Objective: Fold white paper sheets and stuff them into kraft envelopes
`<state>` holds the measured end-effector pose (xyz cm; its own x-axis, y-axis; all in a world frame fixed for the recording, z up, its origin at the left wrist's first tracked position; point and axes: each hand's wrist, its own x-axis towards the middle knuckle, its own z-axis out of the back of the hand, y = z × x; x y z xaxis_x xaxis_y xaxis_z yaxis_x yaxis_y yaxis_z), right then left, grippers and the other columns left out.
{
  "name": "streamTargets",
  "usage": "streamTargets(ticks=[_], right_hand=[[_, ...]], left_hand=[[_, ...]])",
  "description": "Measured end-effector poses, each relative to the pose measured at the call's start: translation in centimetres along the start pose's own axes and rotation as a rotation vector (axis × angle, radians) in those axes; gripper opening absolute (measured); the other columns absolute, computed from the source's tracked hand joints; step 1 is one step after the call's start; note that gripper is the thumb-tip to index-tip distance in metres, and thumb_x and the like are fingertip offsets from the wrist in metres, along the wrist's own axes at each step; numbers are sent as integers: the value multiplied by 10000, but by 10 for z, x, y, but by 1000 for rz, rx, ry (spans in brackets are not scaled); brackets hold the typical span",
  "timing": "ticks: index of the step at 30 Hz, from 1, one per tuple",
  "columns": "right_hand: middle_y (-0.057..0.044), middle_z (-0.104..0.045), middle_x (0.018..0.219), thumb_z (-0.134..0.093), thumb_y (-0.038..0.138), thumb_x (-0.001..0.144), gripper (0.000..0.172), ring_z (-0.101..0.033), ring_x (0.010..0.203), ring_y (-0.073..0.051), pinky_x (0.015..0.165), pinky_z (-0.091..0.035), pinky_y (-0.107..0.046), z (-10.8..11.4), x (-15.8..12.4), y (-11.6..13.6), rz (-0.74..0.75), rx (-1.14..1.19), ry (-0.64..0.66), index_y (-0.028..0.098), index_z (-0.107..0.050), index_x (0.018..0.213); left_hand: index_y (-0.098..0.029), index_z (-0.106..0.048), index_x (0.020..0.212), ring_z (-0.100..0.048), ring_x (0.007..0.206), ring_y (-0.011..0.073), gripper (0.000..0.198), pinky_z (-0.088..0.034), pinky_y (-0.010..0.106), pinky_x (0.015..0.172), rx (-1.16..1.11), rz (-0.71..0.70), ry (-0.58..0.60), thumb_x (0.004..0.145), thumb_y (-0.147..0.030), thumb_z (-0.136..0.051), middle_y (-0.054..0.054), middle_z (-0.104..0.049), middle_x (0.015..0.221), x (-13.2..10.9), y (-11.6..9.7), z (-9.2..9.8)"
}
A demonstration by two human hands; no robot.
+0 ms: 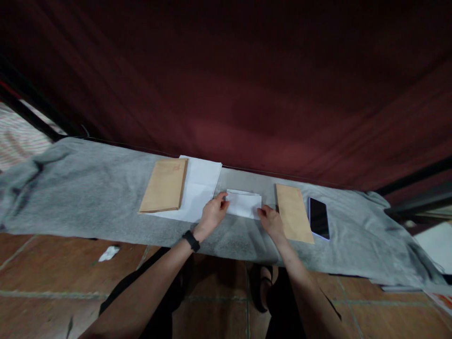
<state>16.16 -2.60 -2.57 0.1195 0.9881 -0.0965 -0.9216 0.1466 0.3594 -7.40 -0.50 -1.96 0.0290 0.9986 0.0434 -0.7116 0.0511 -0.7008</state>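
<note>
Starting left of centre in the frame: an envelope stack is lying on the grey-covered desk, partly covering some big white paper. Can't tell if that's one sheet or several.

Dead centre-ish, a bit below the middle, the folded paper is lying flat between the two hands, with a strip of its back layer showing along the top edge. If you're handling a piece like this, I'd be squaring up that top edge first, pinning both ends lightly, then pressing from the middle outwards. The cloth is probably giving a bit underneath, so go easy or the fold could end up soft or skewed.

Pose-wise, the left hand is reaching up from lower left, back upward, fingers curling, thumb and fingertips nearly closing on the paper's left edge. The watch is sitting on that wrist. The right hand is coming in from lower right, loosely curled, fingertips touching the lower right corner. Can't tell how hard either one is gripping.

Further right, a single envelope is lying just beside that hand, then a phone is resting next to it, screen dark.
</note>
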Motion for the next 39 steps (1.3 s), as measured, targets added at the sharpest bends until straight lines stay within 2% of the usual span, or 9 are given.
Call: streamTargets(ticks=[5,9,13,23,35,39], right_hand=[[-72,-771,1041,-462,341,1001,294,-718,955,-195,764,-458,-237,3,1,6,-42,-55,25,231,-714,1105],[-80,-769,1054,-438,342,1011,312,-719,965,-194,763,-457,-238,4,0,11,-54,-90,9,219,-698,1132],[-80,-770,986,-428,343,1013,308,-727,935,-209,731,-458,-251,3,-2,15,-52,-127,-27,211,-688,1112],[-112,-756,911,-432,355,1027,298,-738,880,-202,741,-485,-252,3,-1,21,-50,-212,-62,172,-635,1146],[-167,-743,919,-397,354,1039,354,-741,852,-269,713,-501,-323,-4,-4,29,-36,-312,-133,111,-570,1229],[-190,-714,1006,-378,319,1032,357,-709,902,-284,774,-495,-363,-6,-5,29,-17,-289,-179,100,-548,1257]], left_hand=[[-200,-652,1166,-678,717,165,287,-484,247,640,-92,5,24,887,-195,-588,17,-744,833,5,6,-6],[-216,-683,1101,-691,771,162,269,-507,250,705,-52,41,26,862,-142,-585,21,-752,879,8,6,-9],[-223,-692,1082,-698,819,171,247,-520,262,753,-13,61,18,869,-150,-589,30,-757,916,10,0,-8],[-231,-686,1103,-701,872,181,228,-513,261,769,141,115,31,927,-191,-546,36,-754,958,8,-12,-6],[-243,-661,1137,-705,935,199,241,-511,275,806,229,114,34,942,-202,-526,50,-752,1010,6,-20,-2],[-243,-655,1148,-703,931,210,246,-509,288,799,247,115,53,949,-205,-517,57,-749,994,5,-22,-1]])
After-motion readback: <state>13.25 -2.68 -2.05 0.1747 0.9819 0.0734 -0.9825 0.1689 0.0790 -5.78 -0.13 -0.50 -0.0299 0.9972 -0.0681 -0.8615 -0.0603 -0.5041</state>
